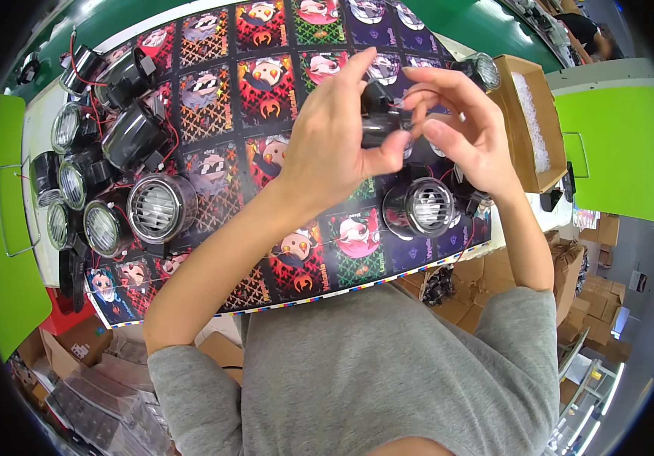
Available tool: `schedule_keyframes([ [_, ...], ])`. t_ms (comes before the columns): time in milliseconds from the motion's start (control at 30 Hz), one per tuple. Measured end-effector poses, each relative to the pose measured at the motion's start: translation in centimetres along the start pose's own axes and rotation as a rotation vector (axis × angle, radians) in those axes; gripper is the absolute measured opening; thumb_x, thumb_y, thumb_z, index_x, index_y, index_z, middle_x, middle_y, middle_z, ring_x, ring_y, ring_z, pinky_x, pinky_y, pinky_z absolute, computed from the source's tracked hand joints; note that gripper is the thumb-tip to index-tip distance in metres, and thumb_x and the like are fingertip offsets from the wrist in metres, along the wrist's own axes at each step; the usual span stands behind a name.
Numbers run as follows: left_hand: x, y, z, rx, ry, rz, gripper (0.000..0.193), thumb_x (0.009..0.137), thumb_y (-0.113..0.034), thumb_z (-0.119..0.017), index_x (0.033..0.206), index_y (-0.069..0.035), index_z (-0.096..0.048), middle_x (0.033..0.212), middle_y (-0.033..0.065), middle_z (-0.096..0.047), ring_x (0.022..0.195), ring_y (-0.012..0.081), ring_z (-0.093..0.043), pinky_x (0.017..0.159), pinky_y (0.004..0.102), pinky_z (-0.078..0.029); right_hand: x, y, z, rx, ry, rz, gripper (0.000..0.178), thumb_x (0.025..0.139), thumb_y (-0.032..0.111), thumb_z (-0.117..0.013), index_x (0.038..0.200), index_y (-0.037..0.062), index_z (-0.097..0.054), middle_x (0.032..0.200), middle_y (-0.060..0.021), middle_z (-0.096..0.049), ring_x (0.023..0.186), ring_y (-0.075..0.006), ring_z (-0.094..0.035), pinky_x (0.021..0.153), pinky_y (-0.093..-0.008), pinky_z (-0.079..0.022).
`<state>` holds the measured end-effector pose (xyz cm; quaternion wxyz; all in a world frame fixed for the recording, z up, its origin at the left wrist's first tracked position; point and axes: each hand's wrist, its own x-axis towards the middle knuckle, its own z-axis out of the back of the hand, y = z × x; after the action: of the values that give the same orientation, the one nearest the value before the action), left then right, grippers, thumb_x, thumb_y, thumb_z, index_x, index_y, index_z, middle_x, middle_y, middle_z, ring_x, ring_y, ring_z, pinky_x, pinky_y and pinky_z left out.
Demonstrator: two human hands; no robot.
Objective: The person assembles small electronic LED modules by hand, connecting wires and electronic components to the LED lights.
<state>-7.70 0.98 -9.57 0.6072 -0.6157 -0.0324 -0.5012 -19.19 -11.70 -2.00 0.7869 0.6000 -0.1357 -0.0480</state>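
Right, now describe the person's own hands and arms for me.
The left hand and right hand are ungloved, with no watch or bracelet visible. Both forearms are bare too, up to the short sleeves of a grey shirt.

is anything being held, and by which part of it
The left hand holds a black unit by its left side. The right hand has its fingers at the opposite side; blur hides whether they grip.

lime-green panel [0, 243] at nine o'clock, and here's another green panel [627, 148] at three; brown cartons [602, 300] piled toward four, and up at two, another person [584, 32]!
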Motion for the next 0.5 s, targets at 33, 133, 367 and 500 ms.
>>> schedule_keyframes([
  [33,0.1,0.2,0.1,0.017,-0.009,-0.048,0.065,0.072,-0.027,-0.066,0.119,0.007,-0.039,0.087,0.0173,-0.053,0.076,0.029,-0.055,0.071,0.0373,-0.046,-0.1,0.2,0.0,-0.039,0.008,-0.034,0.032,0.082,0.001,-0.059,0.113,0.0017,-0.056,0.097,-0.0053,-0.056,0.084,-0.0074,-0.052,0.069,-0.0208,-0.048],
  [133,0.1,0.1,0.2,-0.006,0.015,-0.025,0.06,0.073,-0.027,-0.065,0.116,0.006,-0.04,0.087,0.017,-0.051,0.077,0.0287,-0.054,0.071,0.0371,-0.046,0.0,0.1,-0.2,-0.172,-0.002,-0.045,0.026,0.081,-0.001,-0.059,0.106,0.0014,-0.061,0.096,-0.0055,-0.059,0.083,-0.0081,-0.055,0.068,-0.0215,-0.049],
  [367,0.1,-0.2,0.0,-0.1,0.041,0.063,0.058,0.071,-0.03,-0.067,0.108,0.007,-0.043,0.087,0.0163,-0.051,0.078,0.0285,-0.054,0.07,0.0368,-0.046,0.5,-0.8,-0.7,-0.287,-0.089,0.12,0.015,0.076,-0.001,-0.066,0.091,-0.0007,-0.064,0.083,-0.0058,-0.063,0.076,-0.0098,-0.06,0.065,-0.0225,-0.05],
  [500,0.2,-0.8,0.0,0.011,0.052,0.024,0.06,0.067,-0.034,-0.071,0.103,0.007,-0.044,0.088,0.0164,-0.052,0.079,0.0303,-0.056,0.071,0.0372,-0.047,0.6,-0.7,-1.3,-0.462,-0.164,0.226,0.017,0.072,-0.001,-0.069,0.088,-0.0002,-0.064,0.076,-0.0058,-0.062,0.067,-0.0111,-0.059,0.06,-0.023,-0.049],
])
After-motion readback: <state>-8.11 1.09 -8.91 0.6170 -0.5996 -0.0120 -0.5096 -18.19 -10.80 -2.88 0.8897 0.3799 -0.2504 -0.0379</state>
